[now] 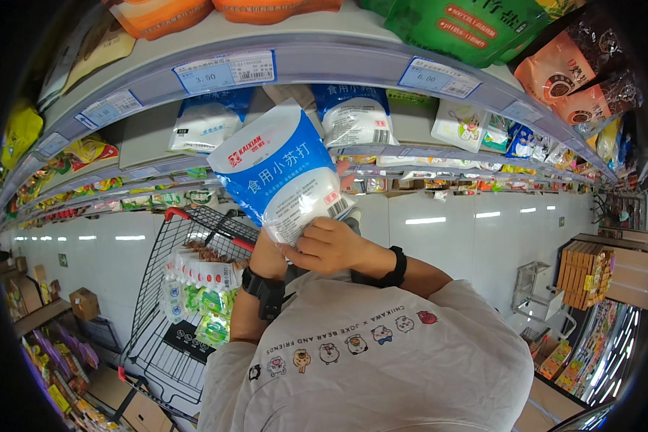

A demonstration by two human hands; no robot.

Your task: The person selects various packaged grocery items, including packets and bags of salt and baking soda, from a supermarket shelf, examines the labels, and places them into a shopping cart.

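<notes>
A blue and white plastic bag of baking soda (286, 173) is held tilted before my chest, printed front up. My left hand (268, 256) supports it from behind. Most of that hand is hidden by the bag, though fingertips show past its right edge. At the lower edge, my right hand (326, 245) has its fingers curled and grips the plastic. Similar bags stand on the shelf just beyond: a blue and white bag (356, 116) to the right and another blue and white bag (208, 121) to the left.
A wire shopping cart (154, 318) stands at my left, with several packages (205, 281) inside. Price-tagged shelf edges (329, 67) curve across in front, above and below the bags. Further right are a folding step stool (537, 291) and a wooden crate (580, 274).
</notes>
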